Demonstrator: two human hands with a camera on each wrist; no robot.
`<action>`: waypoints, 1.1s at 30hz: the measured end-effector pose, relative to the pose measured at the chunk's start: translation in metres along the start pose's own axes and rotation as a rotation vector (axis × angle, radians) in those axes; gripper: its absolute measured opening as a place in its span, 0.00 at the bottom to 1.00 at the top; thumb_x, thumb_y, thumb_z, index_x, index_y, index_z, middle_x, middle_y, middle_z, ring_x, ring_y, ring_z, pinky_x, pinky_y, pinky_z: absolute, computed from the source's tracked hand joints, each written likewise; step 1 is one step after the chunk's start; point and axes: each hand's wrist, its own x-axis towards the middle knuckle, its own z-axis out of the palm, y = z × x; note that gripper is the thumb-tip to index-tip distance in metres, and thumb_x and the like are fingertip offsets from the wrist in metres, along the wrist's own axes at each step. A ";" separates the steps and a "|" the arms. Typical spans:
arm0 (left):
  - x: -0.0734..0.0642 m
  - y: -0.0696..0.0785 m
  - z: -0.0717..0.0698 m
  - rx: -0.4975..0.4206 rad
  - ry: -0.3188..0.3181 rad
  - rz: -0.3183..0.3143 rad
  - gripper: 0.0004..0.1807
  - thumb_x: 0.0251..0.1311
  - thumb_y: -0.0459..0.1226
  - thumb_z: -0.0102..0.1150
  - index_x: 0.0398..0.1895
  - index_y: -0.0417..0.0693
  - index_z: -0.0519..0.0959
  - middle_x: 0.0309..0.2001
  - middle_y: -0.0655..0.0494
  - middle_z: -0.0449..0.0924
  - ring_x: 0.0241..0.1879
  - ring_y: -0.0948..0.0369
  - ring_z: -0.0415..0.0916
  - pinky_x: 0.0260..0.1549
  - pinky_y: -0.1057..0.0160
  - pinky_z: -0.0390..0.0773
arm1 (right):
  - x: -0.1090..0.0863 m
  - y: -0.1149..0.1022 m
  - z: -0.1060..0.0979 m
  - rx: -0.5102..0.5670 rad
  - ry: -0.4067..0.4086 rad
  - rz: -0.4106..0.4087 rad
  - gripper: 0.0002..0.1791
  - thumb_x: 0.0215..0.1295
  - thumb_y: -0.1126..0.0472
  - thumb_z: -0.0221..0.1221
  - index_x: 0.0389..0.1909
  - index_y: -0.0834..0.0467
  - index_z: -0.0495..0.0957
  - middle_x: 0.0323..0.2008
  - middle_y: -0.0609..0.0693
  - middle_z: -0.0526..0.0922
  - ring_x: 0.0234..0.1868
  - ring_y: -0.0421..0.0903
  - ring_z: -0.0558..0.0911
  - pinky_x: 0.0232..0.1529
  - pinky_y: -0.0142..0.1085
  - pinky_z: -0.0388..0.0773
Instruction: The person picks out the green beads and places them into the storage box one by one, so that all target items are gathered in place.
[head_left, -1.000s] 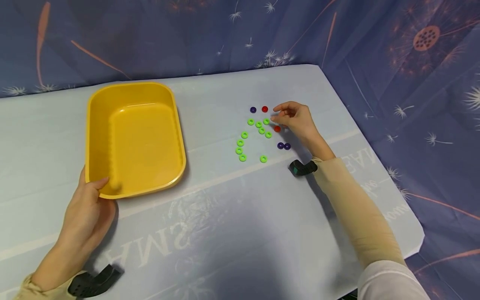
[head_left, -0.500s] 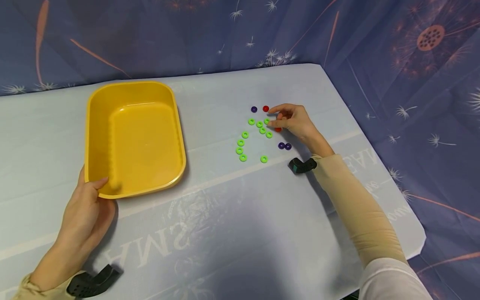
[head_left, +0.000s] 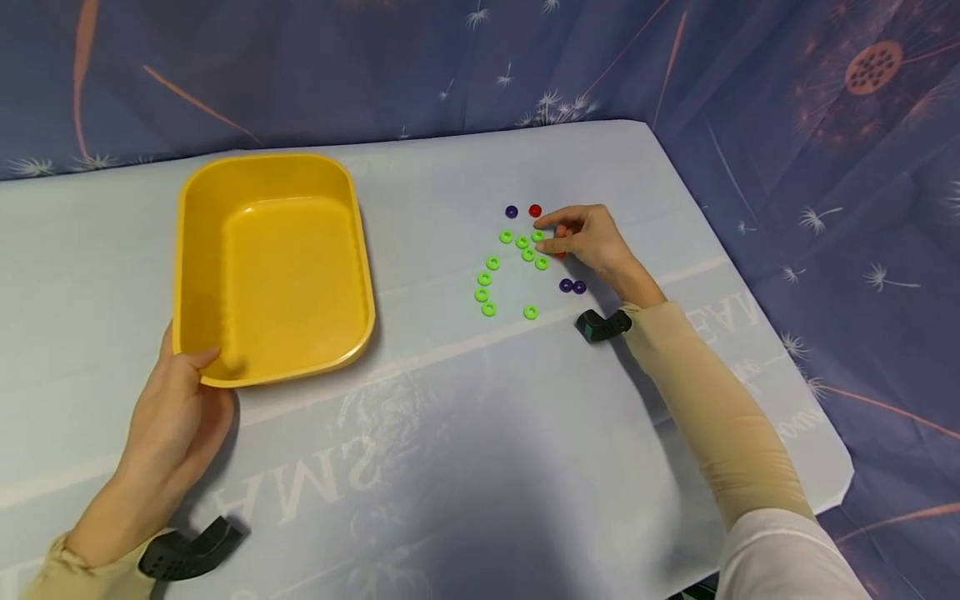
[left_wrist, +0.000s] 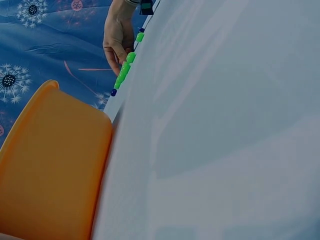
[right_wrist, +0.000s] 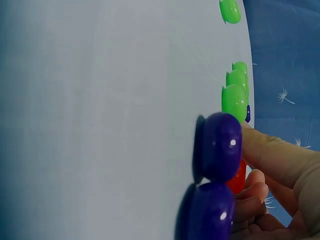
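My left hand [head_left: 168, 417] grips the near-left corner of a yellow plastic tub [head_left: 277, 275], thumb over the rim and the other fingers underneath. In the left wrist view the tub's outer wall [left_wrist: 55, 170] fills the lower left. My right hand [head_left: 592, 242] is low over the small rings at the right, index finger and thumb apart on either side of a green ring [head_left: 537, 237]. A red ring [head_left: 561, 254] is partly hidden beneath this hand. In the right wrist view the thumb [right_wrist: 280, 155] reaches past two purple rings [right_wrist: 220, 147] toward the green ones.
Several more green rings [head_left: 482, 294] lie scattered left of the right hand. Beyond them are a purple ring [head_left: 512, 212] and a red ring [head_left: 535, 211]. A pale printed cloth covers the table [head_left: 420, 467]; blue patterned curtains [head_left: 375, 75] hang behind and to the right.
My right hand has moved slightly left, bringing its thumb and index finger around the green ring. The left hand keeps its hold on the tub. The head view has shifted slightly.
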 end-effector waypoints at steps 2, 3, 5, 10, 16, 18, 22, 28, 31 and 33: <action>0.000 0.000 0.001 -0.003 0.009 0.001 0.30 0.73 0.26 0.25 0.76 0.55 0.48 0.70 0.60 0.47 0.67 0.64 0.47 0.65 0.72 0.51 | 0.000 0.000 0.000 -0.001 0.005 0.004 0.18 0.52 0.70 0.71 0.47 0.66 0.85 0.22 0.45 0.73 0.26 0.41 0.68 0.24 0.25 0.68; 0.001 0.000 0.001 0.001 0.016 0.000 0.31 0.73 0.26 0.26 0.76 0.55 0.48 0.70 0.61 0.47 0.67 0.64 0.47 0.65 0.72 0.49 | 0.000 0.000 0.000 -0.002 0.007 0.003 0.18 0.52 0.70 0.71 0.46 0.67 0.85 0.22 0.45 0.73 0.26 0.40 0.68 0.24 0.25 0.68; 0.000 0.001 0.002 0.000 0.028 0.001 0.31 0.73 0.26 0.26 0.76 0.56 0.48 0.70 0.61 0.47 0.67 0.64 0.47 0.66 0.71 0.47 | 0.001 -0.003 0.001 -0.005 0.013 0.000 0.18 0.52 0.70 0.71 0.46 0.67 0.85 0.22 0.45 0.73 0.26 0.40 0.68 0.24 0.25 0.68; -0.001 0.004 0.003 0.047 0.040 -0.021 0.31 0.74 0.28 0.26 0.76 0.58 0.46 0.70 0.63 0.45 0.68 0.64 0.43 0.68 0.69 0.40 | 0.001 -0.006 0.001 -0.033 0.031 0.008 0.18 0.52 0.68 0.72 0.45 0.67 0.85 0.21 0.44 0.73 0.27 0.40 0.69 0.23 0.25 0.67; -0.002 0.004 0.006 0.091 0.049 -0.028 0.31 0.74 0.29 0.27 0.77 0.60 0.45 0.70 0.64 0.45 0.69 0.65 0.41 0.68 0.70 0.40 | -0.001 -0.006 0.001 -0.024 0.037 0.035 0.18 0.52 0.68 0.72 0.46 0.66 0.85 0.21 0.43 0.74 0.29 0.40 0.69 0.24 0.25 0.67; -0.002 0.002 0.008 0.124 0.052 -0.038 0.32 0.74 0.30 0.27 0.78 0.61 0.44 0.71 0.64 0.44 0.70 0.64 0.40 0.69 0.70 0.41 | -0.004 -0.003 0.000 -0.009 0.039 0.049 0.19 0.52 0.68 0.72 0.47 0.66 0.85 0.21 0.43 0.73 0.30 0.41 0.69 0.25 0.25 0.66; -0.007 0.008 0.012 0.222 0.074 -0.064 0.34 0.74 0.31 0.27 0.79 0.65 0.40 0.75 0.62 0.39 0.71 0.65 0.39 0.70 0.70 0.42 | -0.006 -0.005 0.001 0.008 0.027 0.065 0.21 0.53 0.67 0.72 0.49 0.66 0.84 0.22 0.43 0.73 0.33 0.42 0.68 0.28 0.27 0.63; -0.007 0.014 0.020 0.318 0.106 -0.099 0.37 0.71 0.31 0.25 0.80 0.64 0.35 0.78 0.60 0.33 0.73 0.65 0.36 0.72 0.67 0.39 | -0.013 -0.006 -0.002 0.039 -0.005 0.118 0.24 0.55 0.61 0.72 0.53 0.63 0.83 0.28 0.42 0.74 0.42 0.44 0.65 0.39 0.30 0.63; -0.005 0.019 0.023 0.332 0.121 -0.099 0.38 0.69 0.30 0.25 0.80 0.63 0.34 0.79 0.62 0.32 0.74 0.65 0.35 0.73 0.65 0.37 | -0.013 -0.013 -0.001 0.056 -0.014 0.106 0.23 0.55 0.60 0.72 0.52 0.62 0.84 0.30 0.41 0.77 0.41 0.43 0.68 0.38 0.30 0.67; -0.006 0.025 0.024 0.330 0.135 -0.095 0.39 0.69 0.30 0.26 0.80 0.64 0.33 0.79 0.64 0.31 0.74 0.66 0.35 0.73 0.65 0.36 | -0.012 -0.023 0.002 0.074 -0.023 0.071 0.22 0.55 0.62 0.71 0.52 0.63 0.84 0.30 0.40 0.78 0.39 0.43 0.69 0.35 0.29 0.68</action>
